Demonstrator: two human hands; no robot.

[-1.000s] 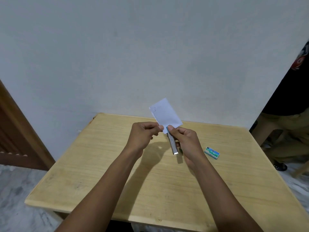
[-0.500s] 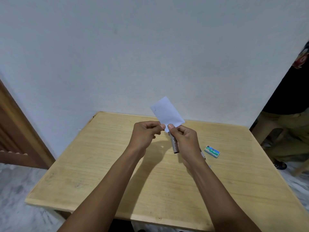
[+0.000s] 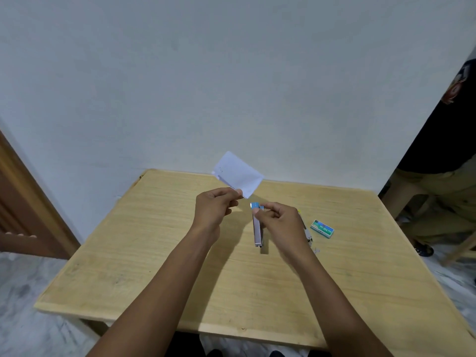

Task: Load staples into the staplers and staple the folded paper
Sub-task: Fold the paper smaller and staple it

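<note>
Staplers: two (blue one (image 3: 257, 229) held, yellow one (image 3: 305, 228) lying), one folded paper (image 3: 238, 173).

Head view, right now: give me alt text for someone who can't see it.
Over a wooden table, the left hand pinches a folded white paper by its lower corner, while the right hand holds a blue-tipped metal stapler, apart from the paper. A second stapler and a green staple box lie to the right.

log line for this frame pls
left hand: holds folded paper | right hand: holds blue stapler | staple box: on table
</note>
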